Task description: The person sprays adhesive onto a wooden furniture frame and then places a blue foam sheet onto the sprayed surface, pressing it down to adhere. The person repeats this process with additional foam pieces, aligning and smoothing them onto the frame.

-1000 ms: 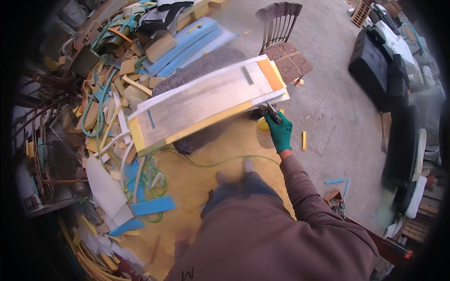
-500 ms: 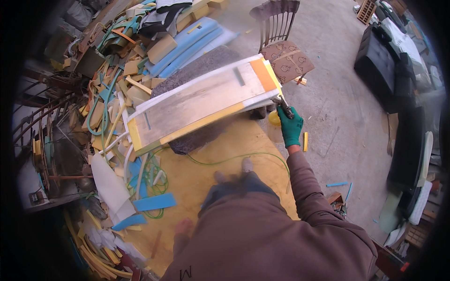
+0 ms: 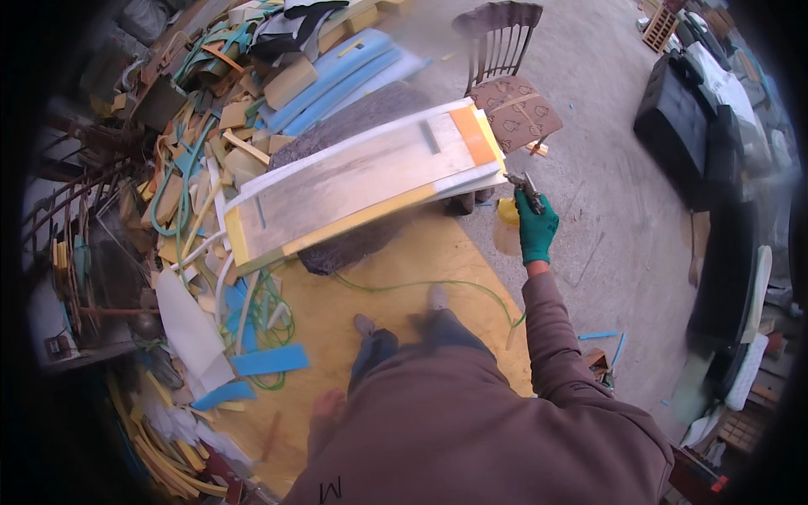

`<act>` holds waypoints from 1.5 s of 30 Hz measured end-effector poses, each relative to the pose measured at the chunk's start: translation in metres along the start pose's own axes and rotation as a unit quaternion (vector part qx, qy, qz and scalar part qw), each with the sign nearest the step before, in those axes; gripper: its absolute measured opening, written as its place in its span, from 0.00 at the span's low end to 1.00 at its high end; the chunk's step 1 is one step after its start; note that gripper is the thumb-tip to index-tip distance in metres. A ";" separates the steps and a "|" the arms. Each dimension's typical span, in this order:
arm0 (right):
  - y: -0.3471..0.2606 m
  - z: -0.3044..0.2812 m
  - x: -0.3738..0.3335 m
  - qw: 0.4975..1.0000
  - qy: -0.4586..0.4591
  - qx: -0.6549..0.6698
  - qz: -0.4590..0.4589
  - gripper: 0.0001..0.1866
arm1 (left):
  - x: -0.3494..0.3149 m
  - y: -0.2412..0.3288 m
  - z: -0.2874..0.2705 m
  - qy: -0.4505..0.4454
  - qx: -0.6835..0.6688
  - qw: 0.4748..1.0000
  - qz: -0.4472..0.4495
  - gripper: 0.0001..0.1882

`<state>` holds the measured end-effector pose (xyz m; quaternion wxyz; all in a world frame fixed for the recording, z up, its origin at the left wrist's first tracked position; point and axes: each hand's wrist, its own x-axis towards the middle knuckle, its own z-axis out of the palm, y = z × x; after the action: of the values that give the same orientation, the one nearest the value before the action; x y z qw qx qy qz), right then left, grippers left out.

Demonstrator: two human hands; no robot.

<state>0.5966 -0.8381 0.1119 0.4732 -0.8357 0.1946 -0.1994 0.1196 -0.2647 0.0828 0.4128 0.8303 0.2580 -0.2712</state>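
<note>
In my right hand (image 3: 537,231), which wears a green glove, is a metal spray gun (image 3: 530,195). A translucent cup (image 3: 507,227) with a yellow top hangs by the gun, left of the glove. The gun's nozzle is close to the right end of a long padded panel (image 3: 362,181). This panel has a pale worn face, white and yellow foam edges and an orange strip, and lies tilted over a dark grey covered support (image 3: 353,244). My bare left hand (image 3: 328,406) hangs low beside my body, blurred, its fingers indistinct.
Foam offcuts (image 3: 181,202) pile up at left, with blue foam sheets (image 3: 337,76) behind. A wooden chair (image 3: 513,109) stands beyond the panel. A thin green hose (image 3: 404,286) crosses the yellowish floor sheet (image 3: 454,252). Black upholstered pieces (image 3: 673,118) line the right side.
My right hand and the spray gun have moved slightly right and down, away from the panel's corner. My left foot has stepped left. The panel stays in place.
</note>
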 end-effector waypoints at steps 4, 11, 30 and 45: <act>-0.016 0.023 -0.029 0.999 -0.040 0.037 0.007 0.16 | 0.004 -0.022 -0.007 -0.022 -0.090 0.994 -0.050 0.18; -0.046 0.066 -0.075 0.996 -0.075 -0.005 -0.042 0.16 | 0.024 -0.079 -0.017 -0.033 -0.165 0.967 -0.190 0.23; -0.190 0.208 -0.236 0.973 -0.213 0.035 -0.085 0.16 | 0.009 -0.225 -0.088 0.020 -0.324 0.910 -0.257 0.22; -0.258 0.280 -0.316 0.947 -0.283 0.010 -0.153 0.17 | -0.023 -0.279 -0.093 0.045 -0.371 0.888 -0.269 0.21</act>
<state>0.5101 -0.3528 0.1566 0.4811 -0.8726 -0.0798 -0.0267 -0.0568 -0.0457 -0.0063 0.5895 0.5271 0.5717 -0.2185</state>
